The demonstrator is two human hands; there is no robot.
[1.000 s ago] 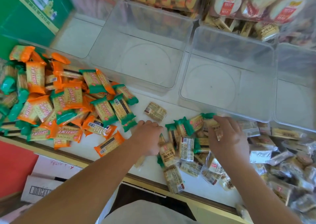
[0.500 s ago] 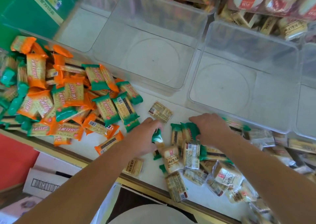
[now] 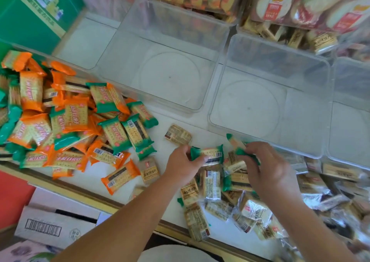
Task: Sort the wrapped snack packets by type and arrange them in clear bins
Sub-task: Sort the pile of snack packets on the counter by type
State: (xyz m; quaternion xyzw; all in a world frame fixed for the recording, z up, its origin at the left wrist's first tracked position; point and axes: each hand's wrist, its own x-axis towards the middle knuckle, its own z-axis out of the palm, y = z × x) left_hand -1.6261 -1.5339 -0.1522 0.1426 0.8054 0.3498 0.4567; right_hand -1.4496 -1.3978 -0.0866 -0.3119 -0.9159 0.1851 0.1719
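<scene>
While looking down over the white surface [image 3: 94, 174], pinches a green-ended cracker packet [image 3: 208, 154] by its left end with the left hand [image 3: 181, 165], grip narrow, thumb and fingers curled on the wrapper, over the near-right pile. Holds a second green-ended packet [image 3: 241, 150] in the right hand [image 3: 268, 167], grip curled round it, just right of the first and close to the near wall of the right clear bin [image 3: 280, 47].

Beneath both hands, a mixed pile of brown-printed and silvery packets [image 3: 212, 189], spreading off to the right edge. At left, a heap of orange and green cracker packets [image 3: 66, 119], well apart from the hands. Between heap and hands, one lone brown packet [image 3: 178, 134], flat on the surface just in front of the middle clear bin [image 3: 180, 21].

Below the near edge at left, a cardboard box [image 3: 56, 221]. Far left, a green carton [image 3: 30, 21]. Far right, behind the bins, red-wrapped round cakes [image 3: 274, 5].
</scene>
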